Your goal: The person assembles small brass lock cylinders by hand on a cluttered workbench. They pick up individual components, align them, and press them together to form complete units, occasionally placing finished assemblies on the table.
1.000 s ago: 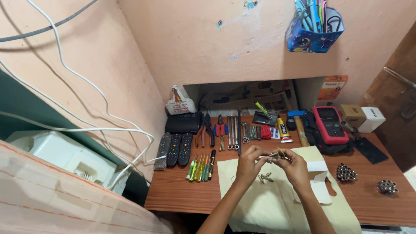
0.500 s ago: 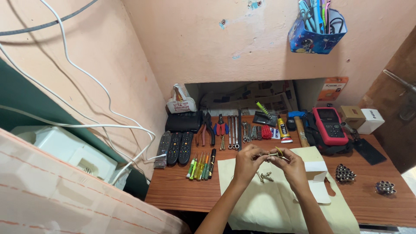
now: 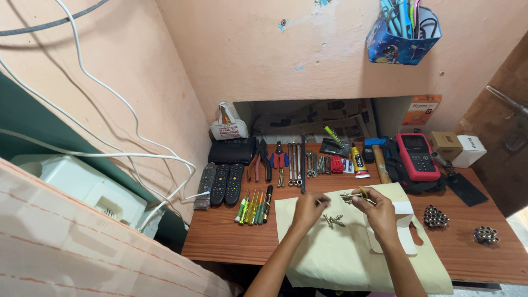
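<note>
My left hand [image 3: 308,209] and my right hand [image 3: 377,208] hover over a pale cloth [image 3: 352,247] spread on a wooden desk [image 3: 231,236]. In the right hand's fingers is a small bunch of brass-coloured screws or bolts [image 3: 352,195], fingers closed on it. Fingers curled, the left hand is just left of several loose screws [image 3: 333,220] lying on the cloth; whether it holds one is unclear. A white cardboard piece [image 3: 404,228] lies under the right wrist.
Along the desk's back lie three remote controls [image 3: 221,183], pliers [image 3: 263,160], wrenches [image 3: 297,165], small screwdrivers [image 3: 254,206], a glue tube [image 3: 358,162], a hammer [image 3: 379,162] and a red meter [image 3: 418,157]. Metal clusters [image 3: 435,216] sit right. A blue wall pouch [image 3: 402,33] hangs above.
My hands have drawn apart: the left one has dropped away from the bunch of screws, which stays in the right hand. The view has shifted slightly.
</note>
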